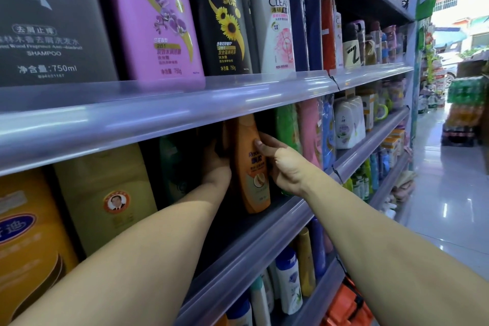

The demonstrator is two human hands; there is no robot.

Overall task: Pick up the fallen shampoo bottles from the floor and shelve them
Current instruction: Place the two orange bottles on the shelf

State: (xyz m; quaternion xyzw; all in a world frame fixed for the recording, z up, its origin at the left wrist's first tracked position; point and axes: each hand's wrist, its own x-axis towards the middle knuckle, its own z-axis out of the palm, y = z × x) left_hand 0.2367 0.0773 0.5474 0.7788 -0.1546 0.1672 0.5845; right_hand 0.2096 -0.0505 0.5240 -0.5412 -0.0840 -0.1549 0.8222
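An orange Rejoice shampoo bottle point(251, 167) stands upright on the middle shelf point(264, 230), near its front edge. My right hand point(280, 164) wraps its right side, thumb across the label. My left hand point(215, 167) reaches in on the bottle's left side, its fingers hidden in the dark behind the bottle; a second dark orange bottle point(227, 135) sits just behind there. Whether the left hand grips that one or the front bottle I cannot tell.
Large yellow jugs point(105, 198) stand left of my arms and a green bottle point(288, 130) and pink bottle point(309, 135) stand to the right. Big bottles fill the shelf above point(169, 103); small ones the shelf below. A tiled aisle point(447, 193) runs on the right.
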